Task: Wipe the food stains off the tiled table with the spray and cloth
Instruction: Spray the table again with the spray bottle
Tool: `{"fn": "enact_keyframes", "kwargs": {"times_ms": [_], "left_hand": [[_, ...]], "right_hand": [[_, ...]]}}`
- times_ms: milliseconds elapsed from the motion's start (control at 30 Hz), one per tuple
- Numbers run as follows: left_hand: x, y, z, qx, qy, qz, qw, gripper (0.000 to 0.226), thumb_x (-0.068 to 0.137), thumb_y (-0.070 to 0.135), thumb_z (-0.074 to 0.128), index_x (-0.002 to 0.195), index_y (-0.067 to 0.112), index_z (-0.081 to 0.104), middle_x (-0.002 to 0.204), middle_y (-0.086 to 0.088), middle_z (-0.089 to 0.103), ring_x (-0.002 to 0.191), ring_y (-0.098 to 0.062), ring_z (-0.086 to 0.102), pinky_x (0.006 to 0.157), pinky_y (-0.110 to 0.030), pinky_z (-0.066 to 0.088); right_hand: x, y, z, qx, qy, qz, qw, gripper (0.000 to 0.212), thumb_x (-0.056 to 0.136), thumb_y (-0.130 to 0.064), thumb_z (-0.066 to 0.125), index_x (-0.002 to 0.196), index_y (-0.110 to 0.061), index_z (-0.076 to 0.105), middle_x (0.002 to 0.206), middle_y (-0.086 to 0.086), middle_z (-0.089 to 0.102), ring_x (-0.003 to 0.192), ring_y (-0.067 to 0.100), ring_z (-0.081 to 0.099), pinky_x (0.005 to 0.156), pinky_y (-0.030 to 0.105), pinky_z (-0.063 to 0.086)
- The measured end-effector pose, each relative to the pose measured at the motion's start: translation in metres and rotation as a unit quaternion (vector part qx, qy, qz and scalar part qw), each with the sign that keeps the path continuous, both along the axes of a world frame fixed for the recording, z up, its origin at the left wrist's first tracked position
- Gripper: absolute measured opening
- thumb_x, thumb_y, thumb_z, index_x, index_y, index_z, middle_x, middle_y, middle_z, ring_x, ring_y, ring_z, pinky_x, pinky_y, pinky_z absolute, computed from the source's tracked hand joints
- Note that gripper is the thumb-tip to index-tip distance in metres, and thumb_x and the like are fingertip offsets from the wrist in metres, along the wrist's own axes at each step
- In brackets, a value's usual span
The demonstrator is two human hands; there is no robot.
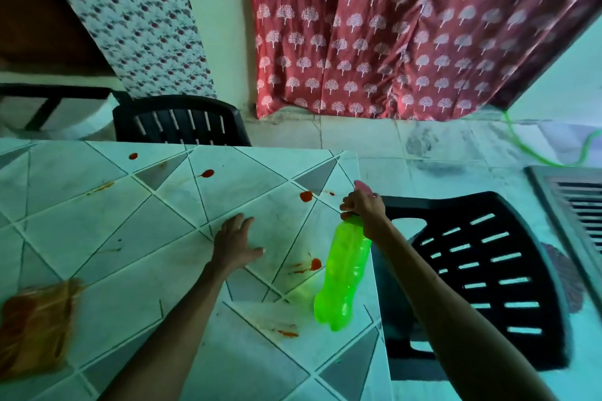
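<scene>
The right hand [363,205] grips a translucent green plastic spray bottle [342,277] by its neck, pink nozzle up, at the table's [97,225] 3 o'clock edge; its contents cannot be told. The left hand [236,241] lies open, flat on the glossy tiles. Red stains [306,196] dot the tiles. An orange cloth [35,325] lies at 8 o'clock. Black slatted chairs [482,273] stand at 12 and 3 o'clock.

The right hand [363,205] hides the spray bottle's [345,273] head; the orange cloth [34,325] is blurred.
</scene>
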State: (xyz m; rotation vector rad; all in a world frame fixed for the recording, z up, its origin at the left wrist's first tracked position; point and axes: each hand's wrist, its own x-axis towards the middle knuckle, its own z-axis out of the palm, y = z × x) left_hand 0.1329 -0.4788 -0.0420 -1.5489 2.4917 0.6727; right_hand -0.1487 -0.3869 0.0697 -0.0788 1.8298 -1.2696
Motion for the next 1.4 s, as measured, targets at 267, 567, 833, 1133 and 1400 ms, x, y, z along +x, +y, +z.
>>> {"fn": "enact_keyframes", "kwargs": {"times_ms": [267, 567, 833, 1133, 1400], "left_hand": [[-0.045, -0.051, -0.005, -0.011, -0.002, -0.033, 0.999, 0.093, 0.08, 0.059, 0.068, 0.154, 0.025, 0.023, 0.164, -0.004, 0.006, 0.15, -0.03, 0.005, 0.118, -0.048, 0.013], [-0.046, -0.057, -0.023, -0.027, 0.017, -0.023, 0.999, 0.098, 0.069, 0.058, 0.077, 0.151, 0.03, 0.031, 0.163, -0.002, 0.015, 0.147, -0.029, 0.017, 0.112, -0.047, 0.026], [-0.034, -0.062, -0.034, -0.061, 0.068, -0.037, 0.995, 0.092, 0.065, 0.057, 0.079, 0.145, 0.029, 0.042, 0.159, -0.001, 0.028, 0.142, -0.03, 0.029, 0.105, -0.053, 0.033], [0.019, -0.072, -0.035, -0.1, 0.115, 0.056, 0.987, 0.088, 0.061, 0.076, 0.052, 0.131, 0.022, 0.056, 0.147, -0.011, 0.041, 0.131, -0.032, 0.037, 0.099, -0.053, 0.036], [0.099, -0.1, -0.027, -0.078, 0.071, 0.144, 0.984, 0.1, 0.052, 0.078, 0.049, 0.138, 0.027, 0.05, 0.155, -0.008, 0.029, 0.141, -0.034, 0.027, 0.107, -0.055, 0.027]], "right_hand": [[-0.012, -0.035, -0.013, -0.035, -0.083, -0.035, 0.995, 0.024, 0.098, -0.011, 0.044, 0.12, -0.008, 0.054, 0.087, 0.017, 0.058, 0.074, 0.028, 0.06, 0.057, 0.029, 0.052], [-0.021, -0.047, -0.045, -0.049, -0.149, -0.12, 0.98, 0.03, 0.092, 0.001, 0.046, 0.12, -0.006, 0.055, 0.09, 0.022, 0.059, 0.074, 0.033, 0.065, 0.049, 0.027, 0.053], [-0.005, -0.056, -0.044, -0.063, -0.146, -0.105, 0.982, 0.062, 0.079, 0.012, 0.052, 0.134, -0.015, 0.051, 0.107, 0.028, 0.07, 0.056, 0.025, 0.058, 0.062, 0.032, 0.049], [0.057, -0.098, -0.047, -0.054, -0.167, -0.106, 0.979, 0.062, 0.077, 0.015, 0.049, 0.132, -0.013, 0.055, 0.092, 0.025, 0.073, 0.059, 0.027, 0.066, 0.051, 0.027, 0.052], [0.139, -0.14, -0.045, -0.045, -0.163, -0.03, 0.985, 0.058, 0.081, 0.008, 0.049, 0.134, -0.017, 0.054, 0.1, 0.015, 0.07, 0.069, 0.021, 0.072, 0.059, 0.028, 0.054]]}}
